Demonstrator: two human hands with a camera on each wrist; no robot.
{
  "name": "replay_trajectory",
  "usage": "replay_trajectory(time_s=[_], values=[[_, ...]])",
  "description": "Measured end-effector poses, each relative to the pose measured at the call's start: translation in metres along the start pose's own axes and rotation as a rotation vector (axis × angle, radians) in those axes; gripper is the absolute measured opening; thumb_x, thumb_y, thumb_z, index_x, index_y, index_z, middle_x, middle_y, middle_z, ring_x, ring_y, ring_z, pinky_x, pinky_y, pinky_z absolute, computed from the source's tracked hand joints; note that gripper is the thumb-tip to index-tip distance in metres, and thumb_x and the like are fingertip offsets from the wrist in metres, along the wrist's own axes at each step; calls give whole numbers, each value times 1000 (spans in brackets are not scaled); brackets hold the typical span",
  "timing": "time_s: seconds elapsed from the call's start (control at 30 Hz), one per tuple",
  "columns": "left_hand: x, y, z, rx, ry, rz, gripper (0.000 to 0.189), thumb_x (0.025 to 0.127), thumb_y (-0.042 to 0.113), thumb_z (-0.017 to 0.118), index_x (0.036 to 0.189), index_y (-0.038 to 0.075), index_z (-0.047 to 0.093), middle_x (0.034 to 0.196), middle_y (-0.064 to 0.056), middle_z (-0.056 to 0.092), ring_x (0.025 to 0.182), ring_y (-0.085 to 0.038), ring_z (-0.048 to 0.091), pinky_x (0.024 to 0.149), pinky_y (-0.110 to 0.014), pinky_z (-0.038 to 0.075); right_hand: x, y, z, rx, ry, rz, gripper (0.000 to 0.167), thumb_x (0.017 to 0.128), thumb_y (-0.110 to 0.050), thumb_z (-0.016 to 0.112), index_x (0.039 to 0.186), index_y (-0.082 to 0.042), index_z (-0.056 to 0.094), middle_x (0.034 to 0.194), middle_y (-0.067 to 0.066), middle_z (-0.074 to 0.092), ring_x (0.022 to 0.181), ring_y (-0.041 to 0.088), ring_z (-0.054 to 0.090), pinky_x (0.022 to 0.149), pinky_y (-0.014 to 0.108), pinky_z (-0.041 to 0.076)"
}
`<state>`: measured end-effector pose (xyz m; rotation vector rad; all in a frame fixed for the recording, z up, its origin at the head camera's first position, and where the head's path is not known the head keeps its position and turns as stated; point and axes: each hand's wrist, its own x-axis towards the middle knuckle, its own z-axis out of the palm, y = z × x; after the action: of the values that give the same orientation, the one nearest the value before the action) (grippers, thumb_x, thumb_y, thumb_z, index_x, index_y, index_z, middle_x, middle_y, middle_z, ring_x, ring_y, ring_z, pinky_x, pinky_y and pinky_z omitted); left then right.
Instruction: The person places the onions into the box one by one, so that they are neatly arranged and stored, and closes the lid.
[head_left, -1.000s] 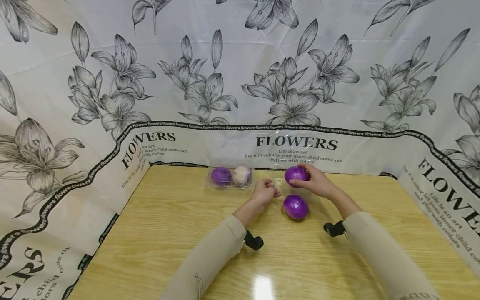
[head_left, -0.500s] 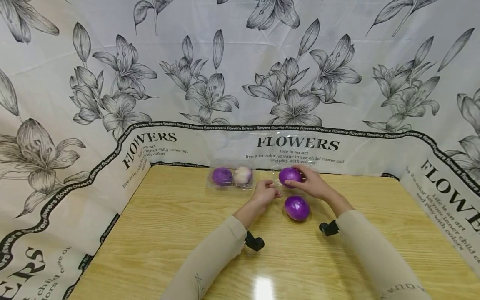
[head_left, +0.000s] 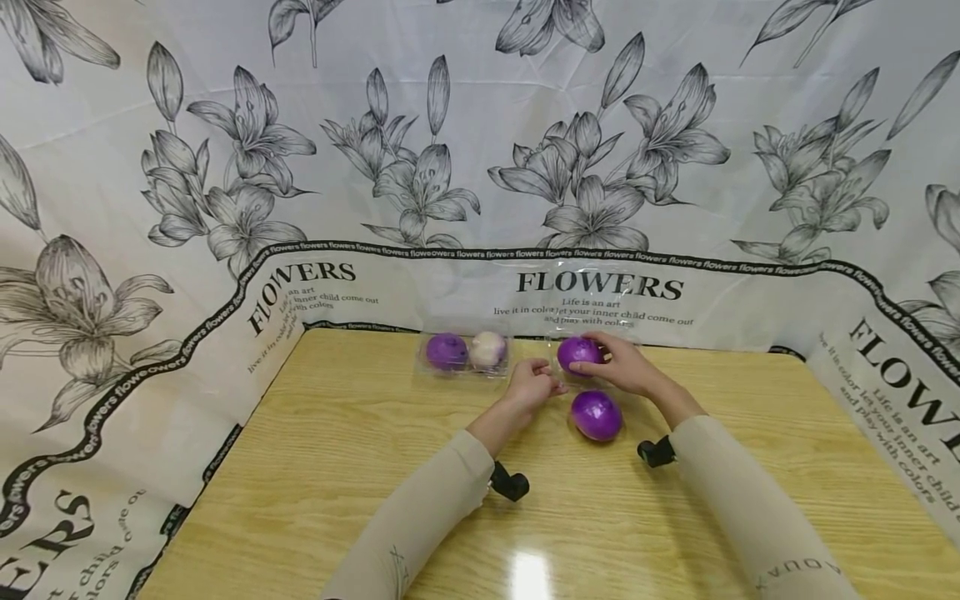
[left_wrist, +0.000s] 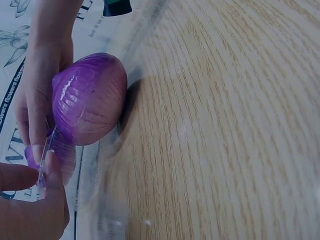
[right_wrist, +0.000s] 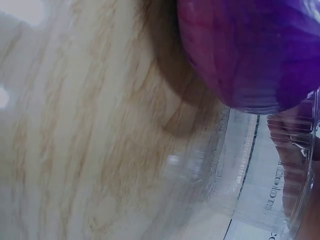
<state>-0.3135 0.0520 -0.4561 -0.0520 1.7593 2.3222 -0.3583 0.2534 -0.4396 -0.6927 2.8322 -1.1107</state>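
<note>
At the back of the table, my left hand (head_left: 528,387) pinches the near left rim of a clear plastic box (right_wrist: 235,175) between thumb and fingers. Its clear lid (head_left: 588,292) stands raised against the cloth. My right hand (head_left: 628,364) holds a purple onion (head_left: 575,356) inside this box, fingers over its far side and thumb on its near side. Another shiny purple onion (head_left: 597,416) lies on the table just in front of the box. The left wrist view shows that nearer onion (left_wrist: 90,100) large, partly covering the held one behind it.
Left of my hands stands another clear box (head_left: 459,372) with two onions, a purple one (head_left: 447,352) and a whitish one (head_left: 487,350). A flower-printed cloth (head_left: 420,287) hangs right behind the wooden table (head_left: 360,467) and along its sides.
My right hand has shifted slightly left with the onion, bringing it toward the left hand, then stayed nearly still. The left hand keeps its pinch on the box.
</note>
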Motion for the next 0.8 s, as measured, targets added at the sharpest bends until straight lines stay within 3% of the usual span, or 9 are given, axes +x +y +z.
replay_trajectory(time_s=[0.3,0.5,0.8], values=[[2,-2,0,-30,-9,17,59,86,-24,46,143,-21,34,96,-6,44,83,-20,54,103,-47,58,3,3,2,-23,-67,2,73,93,-39,76,147,2,47,138,28,56,124,47,57,105,61,54],[1,-1,1,-33,-10,0,60,87,-24,45,146,-20,33,100,-9,44,85,-21,54,106,-48,56,4,4,3,-58,-98,20,74,92,-40,77,144,4,49,136,28,57,125,48,57,106,62,52],[4,-3,0,-27,-5,-5,60,87,-24,48,145,-19,35,102,-11,47,89,-24,60,101,-43,60,6,2,1,-131,-137,24,77,91,-45,77,142,6,50,125,24,63,113,38,63,99,57,57]])
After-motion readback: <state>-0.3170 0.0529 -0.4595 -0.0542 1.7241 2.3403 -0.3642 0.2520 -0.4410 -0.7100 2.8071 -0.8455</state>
